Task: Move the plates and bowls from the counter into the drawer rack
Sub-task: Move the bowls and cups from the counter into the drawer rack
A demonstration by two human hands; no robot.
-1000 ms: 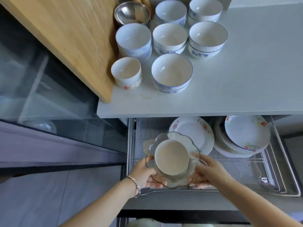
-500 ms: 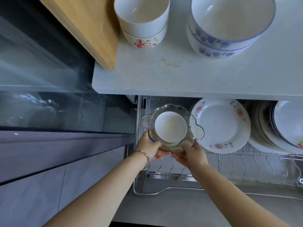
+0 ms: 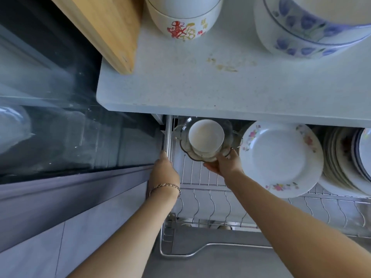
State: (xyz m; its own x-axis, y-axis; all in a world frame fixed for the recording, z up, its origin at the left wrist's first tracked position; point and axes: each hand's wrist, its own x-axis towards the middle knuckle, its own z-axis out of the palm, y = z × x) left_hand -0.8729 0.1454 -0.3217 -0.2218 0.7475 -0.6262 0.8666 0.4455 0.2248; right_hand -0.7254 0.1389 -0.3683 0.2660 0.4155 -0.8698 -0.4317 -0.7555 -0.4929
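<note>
Right hand (image 3: 222,165) grips from below the near rim of one scalloped glass dish (image 3: 230,137), which carries one white bowl (image 3: 205,135), at the back left of the drawer rack (image 3: 202,195). Left hand (image 3: 165,167) rests on the rack's left rail; its finger closure cannot be told. One floral plate (image 3: 281,159) stands just right. On the counter (image 3: 200,83): two bowl stacks, partly cropped.

Head view, steep downward, close over drawer rack (image 3: 210,199).

Bare forearms, no sleeves; thin chain bracelet (image 3: 165,186) on left wrist.
</note>
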